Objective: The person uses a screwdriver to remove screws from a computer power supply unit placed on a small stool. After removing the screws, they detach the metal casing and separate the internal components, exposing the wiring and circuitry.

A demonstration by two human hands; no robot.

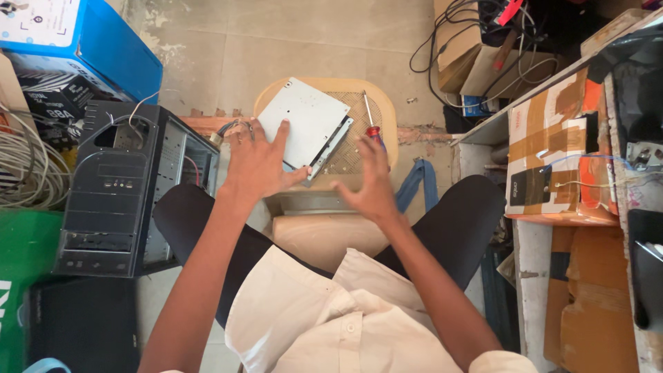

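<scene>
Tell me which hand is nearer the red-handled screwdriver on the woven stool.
Right. The right hand hovers just below the red-handled screwdriver, fingertips almost at its grip. The left hand rests farther left, on the flat grey metal drive.

Single head cam, looking steeply down past the wearer's chest and knees at the tan plastic stool (387,110), close range. Stool sits centre-top of frame. No second view.

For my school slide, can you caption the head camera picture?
Left hand rests on a flat metal drive on a stool; right hand hovers near a screwdriver.
</scene>
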